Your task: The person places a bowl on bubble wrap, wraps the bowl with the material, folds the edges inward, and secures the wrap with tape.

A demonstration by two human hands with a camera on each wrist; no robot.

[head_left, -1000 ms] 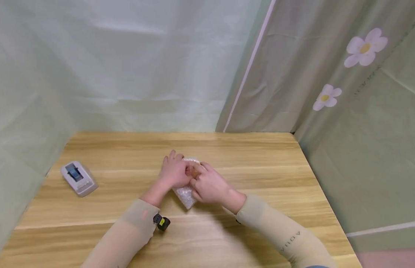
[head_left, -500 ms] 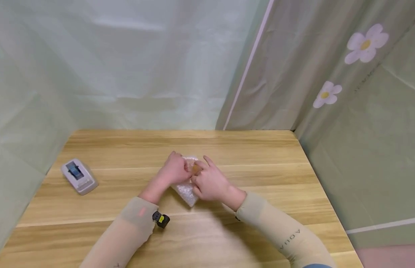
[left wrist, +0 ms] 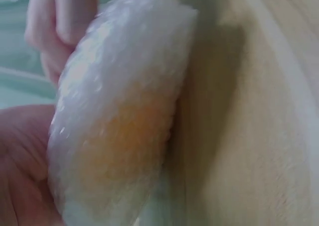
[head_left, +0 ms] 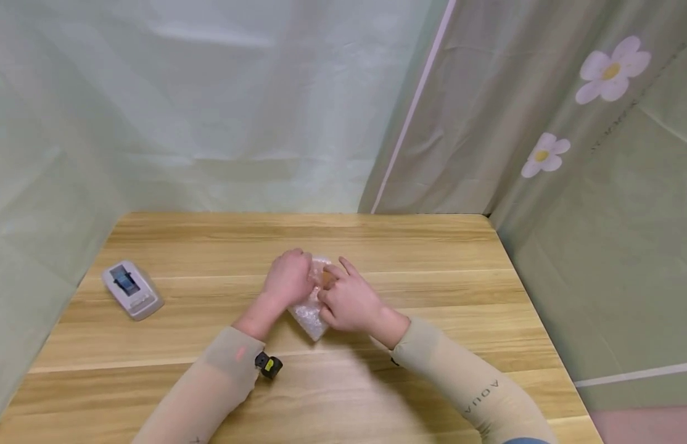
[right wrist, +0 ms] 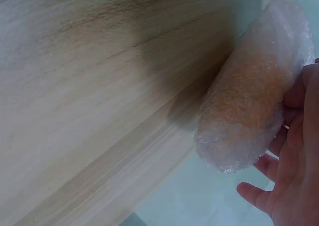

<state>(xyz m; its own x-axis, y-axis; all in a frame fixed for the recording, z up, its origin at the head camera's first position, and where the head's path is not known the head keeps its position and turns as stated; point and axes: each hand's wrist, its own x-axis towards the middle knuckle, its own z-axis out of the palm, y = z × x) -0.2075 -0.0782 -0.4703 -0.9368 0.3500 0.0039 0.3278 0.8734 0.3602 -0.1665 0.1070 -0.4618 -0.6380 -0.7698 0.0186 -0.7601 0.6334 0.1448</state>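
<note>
A bubble-wrapped bundle (head_left: 310, 317) lies slantwise in front of me in the head view. Something orange-brown shows blurrily through its clear wrap in both wrist views. My left hand (head_left: 288, 279) is on its left side, knuckles up, the fingers curled in at the top face. From the right, my right hand (head_left: 351, 302) pinches at the same spot on top, with two fingers stretched out over the far part. In the left wrist view the bundle (left wrist: 119, 101) stands between the palm and the other hand's fingers. The right wrist view shows fingers against the bundle (right wrist: 249, 96), the little finger held away.
A grey-white device (head_left: 132, 290) with a dark blue window on top sits at the left of the wooden table (head_left: 432, 265). Pale curtains (head_left: 238, 111) hang behind the table and along both sides. A small black camera (head_left: 268, 365) is strapped at the left sleeve.
My left hand has drawn its spread fingers in and shifted slightly left off the bundle's middle, uncovering more wrap. The right hand's outer fingers have lifted and straightened.
</note>
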